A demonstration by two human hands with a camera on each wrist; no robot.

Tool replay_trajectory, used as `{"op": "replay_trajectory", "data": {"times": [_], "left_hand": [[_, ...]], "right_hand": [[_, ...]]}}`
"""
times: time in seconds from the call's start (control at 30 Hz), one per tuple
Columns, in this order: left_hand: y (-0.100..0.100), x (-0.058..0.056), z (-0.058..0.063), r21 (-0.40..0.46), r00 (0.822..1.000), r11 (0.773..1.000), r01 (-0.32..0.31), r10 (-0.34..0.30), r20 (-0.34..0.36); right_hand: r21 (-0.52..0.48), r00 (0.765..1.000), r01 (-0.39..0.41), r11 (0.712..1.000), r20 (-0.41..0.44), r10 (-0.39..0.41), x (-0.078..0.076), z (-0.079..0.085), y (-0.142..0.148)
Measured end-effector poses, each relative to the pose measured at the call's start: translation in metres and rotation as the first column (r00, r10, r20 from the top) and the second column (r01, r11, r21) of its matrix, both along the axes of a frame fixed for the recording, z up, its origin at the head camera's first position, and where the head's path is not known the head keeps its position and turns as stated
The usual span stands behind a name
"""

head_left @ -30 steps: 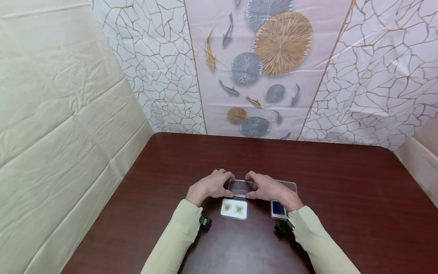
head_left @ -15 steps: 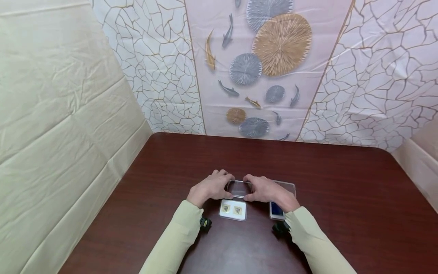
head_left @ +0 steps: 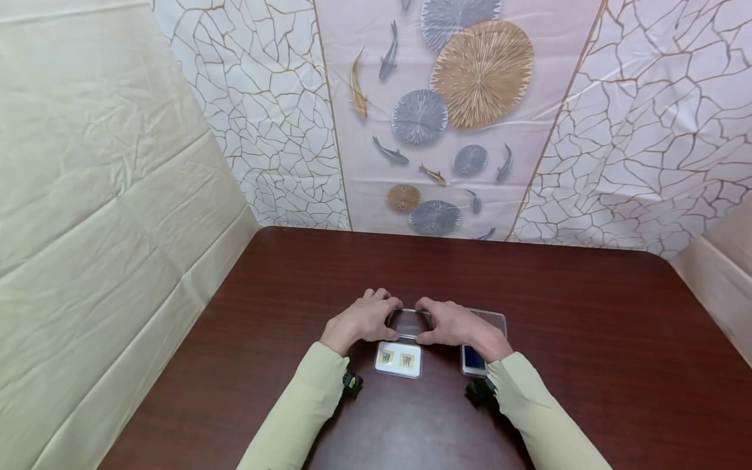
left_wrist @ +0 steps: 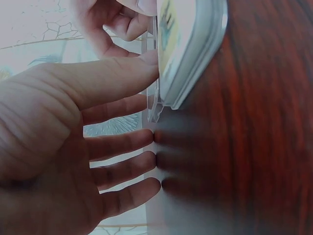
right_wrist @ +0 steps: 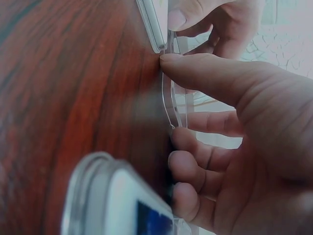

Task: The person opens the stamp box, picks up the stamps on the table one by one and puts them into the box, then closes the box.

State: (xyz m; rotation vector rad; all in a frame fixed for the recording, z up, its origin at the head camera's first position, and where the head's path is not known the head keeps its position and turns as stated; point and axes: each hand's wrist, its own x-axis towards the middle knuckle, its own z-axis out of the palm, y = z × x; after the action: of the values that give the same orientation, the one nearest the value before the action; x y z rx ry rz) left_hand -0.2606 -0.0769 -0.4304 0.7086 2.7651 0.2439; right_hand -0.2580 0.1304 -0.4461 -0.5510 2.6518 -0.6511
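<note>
A clear plastic lid (head_left: 411, 321) lies flat on the table between both hands. My left hand (head_left: 363, 320) holds its left end between thumb and index finger; the other fingertips rest on the tabletop in the left wrist view. At the opposite end, my right hand (head_left: 457, 325) grips the lid the same way, thumb on the near edge and the remaining fingers curled down to the wood. Just in front lies a clear case (head_left: 398, 360) with a white insert bearing two small gold-coloured squares. Its edge sits right by both thumbs.
Below the right wrist, a second clear case (head_left: 473, 361) with a dark blue panel is partly covered by the arm. Behind that wrist another clear lid (head_left: 495, 320) shows. The dark red wooden table (head_left: 305, 267) meets a patterned cloth wall at the back.
The head view has shifted slightly. The right hand has edged a little to the left along the lid; the left hand and the cases stay almost as they were.
</note>
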Motion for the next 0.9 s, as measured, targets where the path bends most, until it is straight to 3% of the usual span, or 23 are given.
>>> {"op": "replay_trajectory", "data": {"times": [0.9], "left_hand": [[0.0027, -0.0019, -0.0012, -0.058, 1.0, 0.998, 0.002, -0.002, -0.001]], "right_hand": [[-0.037, 0.999, -0.043, 0.998, -0.023, 0.042, -0.0047, -0.0017, 0.0039]]}}
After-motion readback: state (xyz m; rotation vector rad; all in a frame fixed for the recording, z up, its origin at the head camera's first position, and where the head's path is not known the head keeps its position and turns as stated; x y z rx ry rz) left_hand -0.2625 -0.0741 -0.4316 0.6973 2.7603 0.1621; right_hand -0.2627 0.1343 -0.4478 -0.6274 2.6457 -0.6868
